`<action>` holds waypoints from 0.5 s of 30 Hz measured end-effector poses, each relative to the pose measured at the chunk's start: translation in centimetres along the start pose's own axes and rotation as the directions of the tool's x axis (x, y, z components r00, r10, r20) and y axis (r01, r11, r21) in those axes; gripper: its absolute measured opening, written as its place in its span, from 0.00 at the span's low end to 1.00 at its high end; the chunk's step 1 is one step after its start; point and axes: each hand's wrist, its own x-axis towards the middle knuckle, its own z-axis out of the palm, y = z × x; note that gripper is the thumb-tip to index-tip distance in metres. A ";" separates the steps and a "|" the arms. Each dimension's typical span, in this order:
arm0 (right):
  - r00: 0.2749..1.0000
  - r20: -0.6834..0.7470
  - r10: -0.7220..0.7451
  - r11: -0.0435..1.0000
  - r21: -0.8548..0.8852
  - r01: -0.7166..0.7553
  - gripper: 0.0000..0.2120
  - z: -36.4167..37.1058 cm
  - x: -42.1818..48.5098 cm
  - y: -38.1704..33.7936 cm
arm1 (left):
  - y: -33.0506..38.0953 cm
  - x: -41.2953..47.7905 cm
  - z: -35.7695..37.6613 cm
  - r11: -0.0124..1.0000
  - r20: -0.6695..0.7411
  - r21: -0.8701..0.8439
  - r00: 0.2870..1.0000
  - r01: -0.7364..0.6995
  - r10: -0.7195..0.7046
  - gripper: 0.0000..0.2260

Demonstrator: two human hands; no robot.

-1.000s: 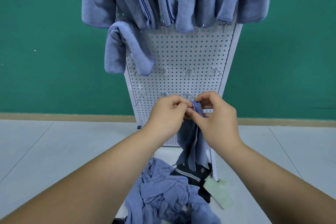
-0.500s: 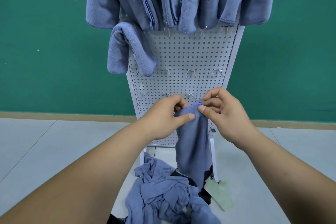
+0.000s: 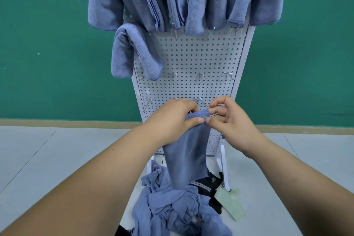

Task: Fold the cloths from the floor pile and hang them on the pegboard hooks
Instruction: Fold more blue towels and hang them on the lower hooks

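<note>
1. A blue-grey folded cloth [image 3: 186, 149], soft and hemmed at its top fold, is held hanging in front of the lower pegboard [image 3: 191, 59].
2. Its top edge is pinched by the curled left hand [image 3: 172, 120] and right hand [image 3: 231, 120].
3. Beneath it, the crumpled floor pile [image 3: 172, 207] is seen.

Wall: a dark green wall [image 3: 47, 25] is filling the back of the view from side to side.
Speck: a small pale speck [image 3: 38, 54] is showing on it at the left.
Skirting: a tan strip [image 3: 67, 122] is running along the wall's foot.
Floor: pale grey tiles [image 3: 57, 151] are spreading forward, thin joints [image 3: 28, 160] slanting across them.
Light: soft, even light is falling over wall and floor.
</note>
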 end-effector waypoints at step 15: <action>0.901 0.248 0.356 0.850 -0.487 -0.202 0.14 -3.9 -0.4 3.0 | -4.3 -0.7 -2.3 0.930 -0.327 -0.355 0.919 0.098 -0.221 0.05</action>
